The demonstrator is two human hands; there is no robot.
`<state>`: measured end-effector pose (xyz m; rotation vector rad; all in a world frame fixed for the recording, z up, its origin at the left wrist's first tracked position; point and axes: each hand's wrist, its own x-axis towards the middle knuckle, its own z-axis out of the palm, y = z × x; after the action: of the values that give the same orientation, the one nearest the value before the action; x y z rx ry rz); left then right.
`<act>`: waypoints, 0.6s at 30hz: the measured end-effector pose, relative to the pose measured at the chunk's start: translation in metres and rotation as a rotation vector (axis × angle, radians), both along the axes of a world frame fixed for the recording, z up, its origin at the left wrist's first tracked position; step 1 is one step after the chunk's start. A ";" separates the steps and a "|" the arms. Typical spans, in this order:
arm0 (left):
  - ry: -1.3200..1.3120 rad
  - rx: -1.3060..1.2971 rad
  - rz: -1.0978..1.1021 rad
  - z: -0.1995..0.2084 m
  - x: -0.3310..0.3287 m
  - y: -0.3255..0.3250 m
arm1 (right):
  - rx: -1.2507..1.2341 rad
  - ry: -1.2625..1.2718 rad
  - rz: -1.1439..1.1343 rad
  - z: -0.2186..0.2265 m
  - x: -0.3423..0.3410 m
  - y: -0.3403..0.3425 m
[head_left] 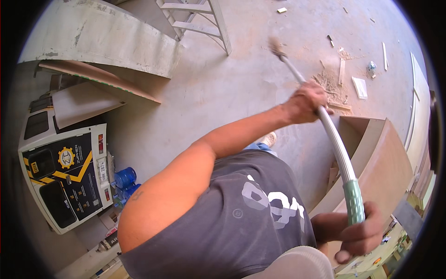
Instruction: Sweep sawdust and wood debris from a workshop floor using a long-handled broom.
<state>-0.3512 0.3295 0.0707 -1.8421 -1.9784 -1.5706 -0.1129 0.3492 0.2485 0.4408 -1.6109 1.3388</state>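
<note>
A broom with a long white ribbed handle [335,143] slants across the view. My left hand [306,101] is wrapped round the handle partway down. Near its top end, my right hand [363,235] closes round the green grip [354,201]. The broom's brownish bristle head [277,49] is at the far end, smeared by motion. To the right of that head, a pile of wood shavings and scraps [327,84] lies on the grey concrete floor [232,88]. I cannot tell whether the bristles touch the floor.
Wood strips [342,72], a white sheet [359,88] and a crumpled plastic item [371,66] lie about the floor. A stepladder [197,21] stands ahead. Wooden cabinet panels [385,153] are close on my right. A van [65,176] and blue water jugs [125,177] are on my left.
</note>
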 end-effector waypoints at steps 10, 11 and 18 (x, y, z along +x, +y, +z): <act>-0.189 -0.575 0.152 -0.219 -0.132 -0.008 | -0.161 -0.928 -0.146 -0.097 -0.179 0.008; -0.266 -0.578 0.046 -0.213 -0.114 0.007 | -0.145 -0.920 -0.203 -0.086 -0.182 0.007; -0.121 -0.189 -0.254 -0.068 -0.105 0.079 | 0.271 -0.682 -0.156 0.027 -0.187 0.019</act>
<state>-0.4567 0.4089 0.0031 -2.1972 -2.0774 -1.6432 -0.3002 0.3683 0.2759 -0.0036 -2.3502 1.2199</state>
